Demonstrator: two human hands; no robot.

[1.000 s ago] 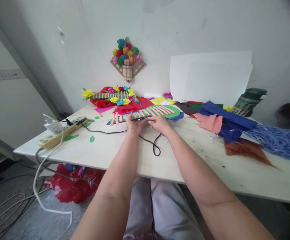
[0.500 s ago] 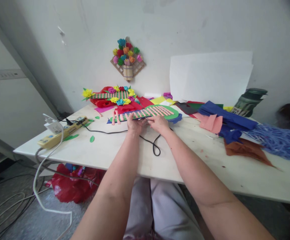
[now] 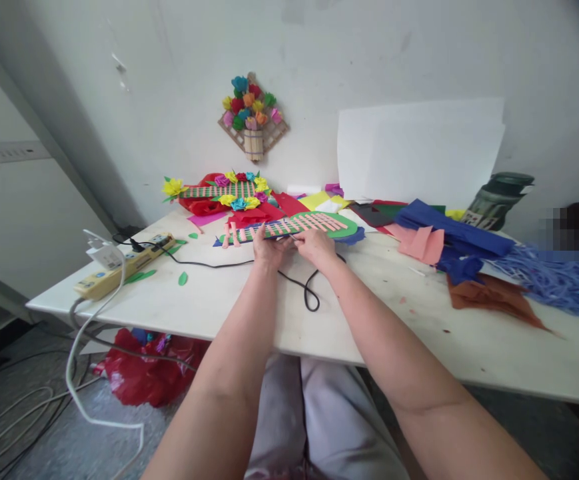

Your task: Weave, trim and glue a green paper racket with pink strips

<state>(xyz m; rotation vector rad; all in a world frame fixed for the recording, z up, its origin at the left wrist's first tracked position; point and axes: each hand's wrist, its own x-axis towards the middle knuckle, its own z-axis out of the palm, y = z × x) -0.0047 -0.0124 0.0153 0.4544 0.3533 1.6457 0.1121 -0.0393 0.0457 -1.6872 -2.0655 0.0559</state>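
Note:
My left hand [image 3: 268, 249] is closed on the near edge of a green guitar-shaped board [image 3: 345, 227], its thumb on top and fingers underneath. Pink strips [image 3: 314, 223] criss-cross the board, and some stick out past its narrow left end. Blue crepe paper [image 3: 355, 237] shows beneath the wide right end. Close by on the right, my right hand [image 3: 318, 247] pinches at the same near edge. Something thin and dark shows at its fingertips, too small to make out. A black cord [image 3: 310, 293] runs under both wrists and loops on the table.
A yellow power strip [image 3: 119, 270] with a white plug lies left, near green paper leaves [image 3: 183, 278]. Behind stands a flower-trimmed board [image 3: 219, 191]. Blue crepe paper [image 3: 449, 227], brown paper [image 3: 489, 300], blue shredded strips [image 3: 559, 280] and a dark bottle [image 3: 496, 203] are at right.
The view has shifted very slightly. Both hands keep their places on the board, with no clear movement of the fingers.

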